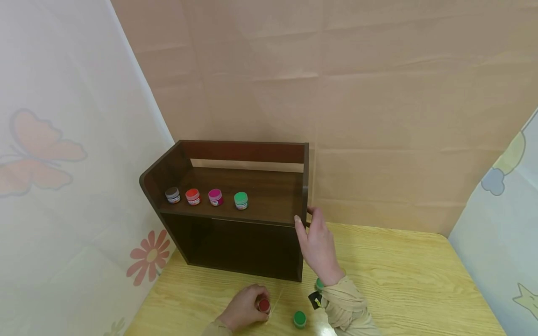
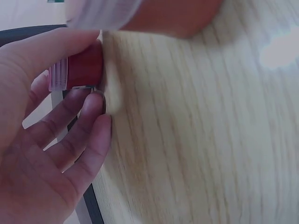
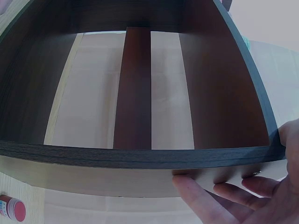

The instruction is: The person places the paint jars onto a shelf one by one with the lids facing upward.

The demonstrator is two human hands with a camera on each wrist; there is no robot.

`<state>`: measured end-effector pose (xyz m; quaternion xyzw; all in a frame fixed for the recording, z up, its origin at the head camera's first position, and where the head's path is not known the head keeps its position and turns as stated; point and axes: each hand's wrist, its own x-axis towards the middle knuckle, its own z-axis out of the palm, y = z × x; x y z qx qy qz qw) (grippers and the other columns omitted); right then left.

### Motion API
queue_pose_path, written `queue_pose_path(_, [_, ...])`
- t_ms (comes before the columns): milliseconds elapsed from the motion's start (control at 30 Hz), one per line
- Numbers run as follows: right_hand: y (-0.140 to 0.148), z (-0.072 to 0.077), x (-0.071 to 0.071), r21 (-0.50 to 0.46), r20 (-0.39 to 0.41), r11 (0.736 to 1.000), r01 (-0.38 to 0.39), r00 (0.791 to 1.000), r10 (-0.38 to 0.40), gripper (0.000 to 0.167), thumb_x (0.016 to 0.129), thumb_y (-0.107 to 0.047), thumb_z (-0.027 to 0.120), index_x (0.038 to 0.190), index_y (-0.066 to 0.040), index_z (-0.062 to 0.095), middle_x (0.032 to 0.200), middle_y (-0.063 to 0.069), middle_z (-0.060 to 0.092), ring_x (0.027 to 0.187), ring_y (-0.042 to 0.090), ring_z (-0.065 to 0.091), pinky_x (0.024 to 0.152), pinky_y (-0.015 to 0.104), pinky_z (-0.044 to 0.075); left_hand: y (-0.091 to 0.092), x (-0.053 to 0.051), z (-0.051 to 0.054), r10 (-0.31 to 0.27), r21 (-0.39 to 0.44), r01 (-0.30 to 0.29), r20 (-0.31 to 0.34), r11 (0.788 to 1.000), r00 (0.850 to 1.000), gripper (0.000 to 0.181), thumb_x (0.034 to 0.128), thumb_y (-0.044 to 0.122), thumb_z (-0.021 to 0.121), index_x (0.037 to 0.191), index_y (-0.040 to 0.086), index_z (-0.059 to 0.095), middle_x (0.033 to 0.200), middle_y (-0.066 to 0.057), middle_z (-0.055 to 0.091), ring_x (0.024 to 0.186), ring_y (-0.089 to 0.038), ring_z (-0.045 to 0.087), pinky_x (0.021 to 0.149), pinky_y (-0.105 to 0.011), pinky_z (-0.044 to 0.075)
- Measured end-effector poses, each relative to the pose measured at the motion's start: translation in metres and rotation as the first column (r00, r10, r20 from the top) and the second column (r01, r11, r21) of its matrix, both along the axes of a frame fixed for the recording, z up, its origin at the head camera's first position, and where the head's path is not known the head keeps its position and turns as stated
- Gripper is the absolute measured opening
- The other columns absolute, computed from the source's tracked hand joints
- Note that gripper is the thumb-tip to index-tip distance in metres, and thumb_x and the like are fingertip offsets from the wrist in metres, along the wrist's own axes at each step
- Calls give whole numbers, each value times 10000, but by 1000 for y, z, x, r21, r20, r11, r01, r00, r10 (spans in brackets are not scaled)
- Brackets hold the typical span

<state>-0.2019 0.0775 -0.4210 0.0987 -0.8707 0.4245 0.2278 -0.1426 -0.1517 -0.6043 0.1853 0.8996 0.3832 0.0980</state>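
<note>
My left hand is low on the tabletop, in front of the dark brown shelf unit. It holds a small dark red paint jar, with the thumb on one side and curled fingers on the other. The jar appears to rest on the wood. My right hand grips the shelf unit's right side panel: the thumb lies at its front edge and the fingers touch the outer face. Along the upper board stand several paint jars: a grey-brown one, an orange-red one, a magenta one and a green one.
A dark green-lidded jar stands right of my left hand. Another green jar is partly hidden by my right forearm. A blurred reddish jar is close to the left wrist camera. Brown cloth hangs behind the table.
</note>
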Motion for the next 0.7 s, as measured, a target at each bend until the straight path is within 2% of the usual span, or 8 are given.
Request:
queue_pose_path(233, [0,-1,0,-3,0,1000,2,1000,-2,458,1054,-321,561,1317,41,467,1287,246,605,717,392,651,636,509,539,1,2,3,5,1,-5,-5,1000,1000,329,728,123,886,953,215,665,905,147,565,801,-26,532,691,-235,496])
queue_pose_path(467, [0,-1,0,2,-4,1000,5,1000,-5,464,1056,-321,558,1325,44,462,1296,252,600,762,414,668,663,525,548,3,-2,8,0,53,3,-50,999,999,294,733,47,807,957,175,666,899,124,543,779,-22,530,668,-218,502])
queue_pose_path(700, [0,0,0,-6,14,1000,2,1000,-2,476,1058,-333,552,1332,46,462,1316,250,589,812,432,676,702,538,553,7,-5,16,-1,94,9,-77,996,997,251,801,58,776,1026,108,679,910,113,567,730,-21,544,642,-226,504])
